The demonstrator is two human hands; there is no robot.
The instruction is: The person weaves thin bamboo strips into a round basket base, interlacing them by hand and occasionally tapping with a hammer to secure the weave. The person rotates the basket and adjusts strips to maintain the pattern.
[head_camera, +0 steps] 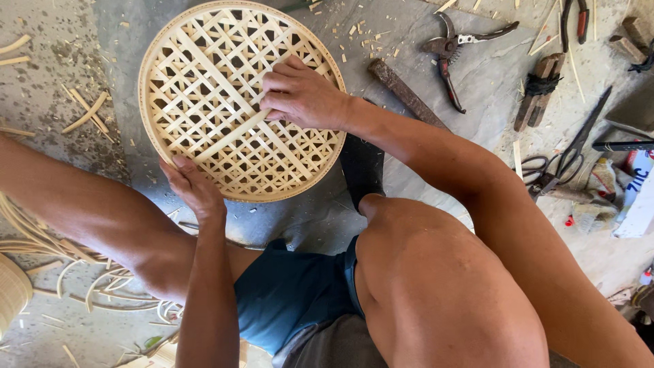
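Observation:
A round woven bamboo tray (204, 41) with an open lattice bottom lies on the concrete floor in front of me. My left hand (194, 187) grips the tray's near rim, thumb on top. My right hand (300, 95) rests inside the tray at its right side, fingers curled and pressing on a long flat bamboo strip (228, 136) that runs diagonally through the lattice. My bare knees and blue shorts fill the lower part of the view.
Pruning shears (449, 51), a dark rusty blade (402, 92), black scissors (569, 153) and a wooden-handled tool (538, 88) lie on the floor at right. Bamboo shavings litter the floor. Loose bamboo strips (41, 245) pile at lower left.

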